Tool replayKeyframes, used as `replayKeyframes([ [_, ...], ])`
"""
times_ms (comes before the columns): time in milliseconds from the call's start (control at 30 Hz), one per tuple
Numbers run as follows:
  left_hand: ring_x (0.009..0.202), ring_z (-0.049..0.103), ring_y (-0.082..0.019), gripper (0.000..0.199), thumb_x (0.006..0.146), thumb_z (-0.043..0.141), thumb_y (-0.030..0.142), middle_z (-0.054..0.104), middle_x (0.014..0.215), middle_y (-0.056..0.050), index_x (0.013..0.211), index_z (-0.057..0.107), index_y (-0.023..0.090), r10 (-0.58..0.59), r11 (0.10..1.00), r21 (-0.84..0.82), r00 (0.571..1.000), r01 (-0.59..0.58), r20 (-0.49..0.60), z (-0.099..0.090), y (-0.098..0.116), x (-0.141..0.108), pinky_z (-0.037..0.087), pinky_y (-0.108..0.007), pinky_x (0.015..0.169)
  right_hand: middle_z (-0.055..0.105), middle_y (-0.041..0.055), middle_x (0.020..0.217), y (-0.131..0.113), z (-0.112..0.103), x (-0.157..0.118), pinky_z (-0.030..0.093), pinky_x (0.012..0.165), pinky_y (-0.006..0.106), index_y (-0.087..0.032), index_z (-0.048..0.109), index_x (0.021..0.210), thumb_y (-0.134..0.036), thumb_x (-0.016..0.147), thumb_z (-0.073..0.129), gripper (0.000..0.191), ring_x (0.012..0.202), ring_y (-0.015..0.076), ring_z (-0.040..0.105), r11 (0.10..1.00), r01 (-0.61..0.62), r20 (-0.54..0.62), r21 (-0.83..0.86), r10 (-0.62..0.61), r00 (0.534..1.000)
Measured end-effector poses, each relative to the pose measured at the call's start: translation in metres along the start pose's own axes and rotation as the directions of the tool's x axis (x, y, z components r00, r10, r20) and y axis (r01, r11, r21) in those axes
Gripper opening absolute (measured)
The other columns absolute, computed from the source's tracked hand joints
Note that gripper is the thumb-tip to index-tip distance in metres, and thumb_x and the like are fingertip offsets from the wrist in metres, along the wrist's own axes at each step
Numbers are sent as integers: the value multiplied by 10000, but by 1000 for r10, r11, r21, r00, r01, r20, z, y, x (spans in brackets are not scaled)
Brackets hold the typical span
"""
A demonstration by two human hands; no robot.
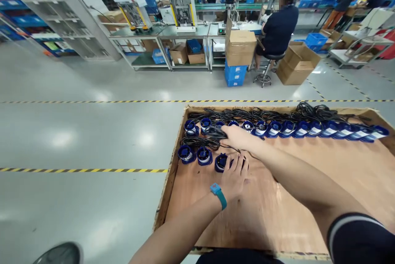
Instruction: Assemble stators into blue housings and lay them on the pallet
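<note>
Here's the left hand point(233, 178), back up, fingers slightly spread, just past the wristband point(219, 196); right hand point(235, 137) farther beyond, fingers curled.

A shallow wooden crate point(169, 179) has a plywood base point(327, 169) bearing two rows of round blue housings point(287, 128), bundled black cables point(308, 111) behind each.

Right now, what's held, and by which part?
Right grip: a looped black cable, by its right end. Left grip covers a blue housing; hold unclear.

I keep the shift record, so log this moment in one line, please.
left hand: at blue part, near row | right hand: holding black cable bundle | wooden tray: longer far row
</note>
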State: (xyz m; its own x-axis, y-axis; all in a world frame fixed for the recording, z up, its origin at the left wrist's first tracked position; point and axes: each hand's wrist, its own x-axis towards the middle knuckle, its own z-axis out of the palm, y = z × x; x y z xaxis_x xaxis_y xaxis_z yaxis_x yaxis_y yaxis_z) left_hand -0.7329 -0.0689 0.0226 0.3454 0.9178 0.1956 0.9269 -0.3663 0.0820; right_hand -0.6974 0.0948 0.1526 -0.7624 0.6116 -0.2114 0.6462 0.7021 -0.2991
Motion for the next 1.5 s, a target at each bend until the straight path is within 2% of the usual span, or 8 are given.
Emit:
replayKeyframes([
  [233, 1416, 394, -360, 648, 938, 546, 531, 513, 1457, -182, 1442, 467, 132, -107, 992, -57, 993, 110, 44, 0, 3, 7, 258, -610, 1202, 660, 208, 1172, -30, 64, 59, 487, 944, 391, -85, 590, 1245, -471, 954, 626, 484, 1106, 304, 629, 997, 76, 47, -33, -74, 996],
  [467, 1401, 411, -314, 682, 943, 490, 602, 532, 1437, -177, 1429, 475, 124, 5, 988, -154, 993, -23, -114, -27, -55, -43, 261, -487, 1203, 620, 165, 1288, 4, 91, -39, 423, 1066, 511, -166, 602, 1300, -474, 993, 538, 439, 1235, 308, 540, 959, 243, -486, 143, -146, 862],
  [633, 1349, 441, -382, 768, 860, 561, 699, 554, 1369, -223, 1359, 546, 115, -221, 975, -63, 957, 213, -189, -40, -130, -75, 232, -579, 1183, 509, 198, 1444, -4, 130, -89, 368, 1065, 562, -191, 519, 1439, -602, 883, 662, 706, 1285, 366, 481, 973, 230, -327, -1, -218, 920],
  [733, 1316, 452, -390, 699, 826, 674, 606, 549, 1331, -224, 1333, 572, 135, -183, 983, 4, 979, 185, -92, -42, -151, -62, 281, -589, 1154, 530, 180, 1424, -6, 144, -82, 326, 1083, 550, -217, 570, 1400, -500, 919, 663, 566, 1224, 343, 509, 982, 163, -304, -95, -185, 935],
  [900, 1296, 460, -362, 436, 869, 677, 385, 532, 1323, -188, 1258, 629, 193, -158, 987, 6, 986, 159, -59, -43, -144, -52, 401, -532, 1069, 604, 144, 1310, 8, 139, -72, 336, 1059, 501, -225, 624, 1337, -433, 985, 576, 411, 1109, 287, 537, 976, 175, -340, -131, -210, 917],
  [1233, 1282, 521, -335, 434, 920, 575, 286, 587, 1367, -174, 1341, 586, 178, -127, 992, -8, 988, 127, -88, -40, -119, -54, 428, -511, 1044, 588, 167, 1275, 15, 122, -74, 283, 1129, 511, -170, 565, 1375, -451, 880, 727, 592, 1211, 306, 475, 955, 218, -313, -200, -273, 910],
  [1367, 1270, 543, -338, 476, 945, 512, 297, 586, 1387, -183, 1404, 533, 178, -143, 990, 5, 985, 144, -97, -45, -110, -55, 410, -526, 1065, 432, 213, 1491, 22, 132, -115, 234, 1154, 566, -163, 485, 1443, -502, 883, 701, 689, 1367, 351, 372, 995, 88, -520, -49, -101, 848],
  [1500, 1328, 495, -368, 518, 940, 525, 312, 514, 1453, -226, 1429, 501, 145, -155, 988, -6, 977, 155, -150, -50, -95, -61, 387, -558, 1092, 566, 209, 1328, 37, 167, -166, 383, 1039, 530, -144, 576, 1319, -468, 954, 582, 488, 1246, 353, 491, 949, -208, -556, 237, 308, 772],
])
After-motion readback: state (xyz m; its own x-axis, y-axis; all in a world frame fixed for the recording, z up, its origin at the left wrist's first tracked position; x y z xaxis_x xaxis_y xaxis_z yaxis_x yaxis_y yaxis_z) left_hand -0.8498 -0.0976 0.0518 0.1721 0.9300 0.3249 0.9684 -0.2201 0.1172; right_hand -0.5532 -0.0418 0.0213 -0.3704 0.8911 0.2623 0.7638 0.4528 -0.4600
